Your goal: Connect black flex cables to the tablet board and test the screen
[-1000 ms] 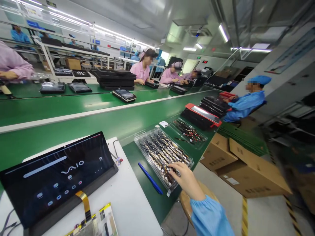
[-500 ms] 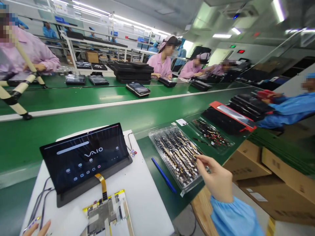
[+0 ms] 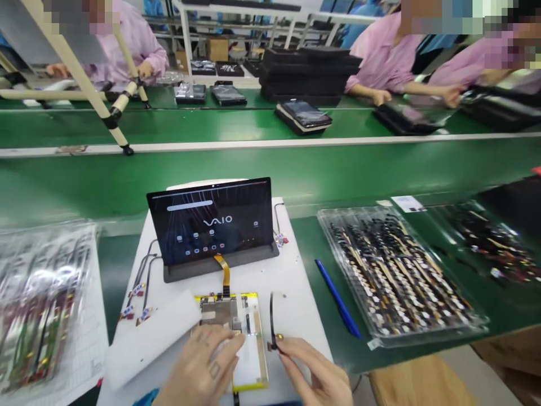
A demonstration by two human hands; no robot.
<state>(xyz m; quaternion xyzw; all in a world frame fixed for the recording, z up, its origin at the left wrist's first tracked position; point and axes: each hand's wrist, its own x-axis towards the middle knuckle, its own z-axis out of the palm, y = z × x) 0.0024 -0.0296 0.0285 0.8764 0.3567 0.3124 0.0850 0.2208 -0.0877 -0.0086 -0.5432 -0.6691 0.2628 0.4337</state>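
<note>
At pad [image 3: 296, 282], L hand [image 3: 203, 361] palm-down over PCB [image 3: 220, 311], R hand [image 3: 316, 371] pinching cable [image 3: 271, 316]

Wearer's hands [image 3: 198, 366], two. Lit tablet [image 3: 211, 225], one. Opened device [image 3: 249, 361], one. Orange ribbon cable [image 3: 225, 272], one. Held black cable [image 3: 271, 318], one. Loose cables [image 3: 145, 314], four. Foam block [image 3: 152, 338], one. Blue pen [image 3: 338, 299], one. Clear parts trays [image 3: 422, 338], apparently three, the rightmost blurred.

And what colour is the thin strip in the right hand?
The thin strip is mostly black; it shows best in the head view.
</note>
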